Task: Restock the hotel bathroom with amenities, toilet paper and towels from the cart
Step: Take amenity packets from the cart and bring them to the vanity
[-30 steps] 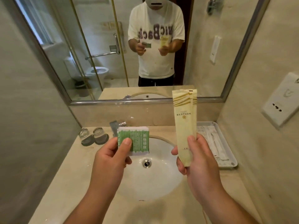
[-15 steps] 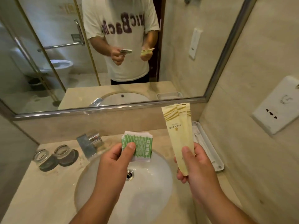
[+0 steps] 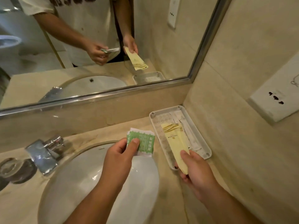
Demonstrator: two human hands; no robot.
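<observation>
Yellow sachet (image 3: pixel 175 145) held over the corner tray (image 3: pixel 198 135).
The right hand (image 3: pixel 198 172) pinches the sachet's near end, and its striped tip points toward the mirror (image 3: pixel 161 46), above white wrapped items; whether they touch is unclear. The left hand (image 3: pixel 119 157) pinches green-striped packets (image 3: pixel 144 143) just left of the tray, over the sink (image 3: pixel 90 183) rim.

The left forearm (image 3: pixel 100 191) and right forearm (image 3: pixel 226 207) are bare, and the left grip (image 3: pixel 119 156) and right grip (image 3: pixel 195 172) are bare hands with short nails. The mirror shows a loose cream T-shirt (image 3: pixel 90 21) with a short sleeve (image 3: pixel 38 5) and dark maroon block lettering (image 3: pixel 72 0) across the chest, cut off at the frame's top edge. Under its hem shows a dark garment (image 3: pixel 116 58), too little of it to tell more
</observation>
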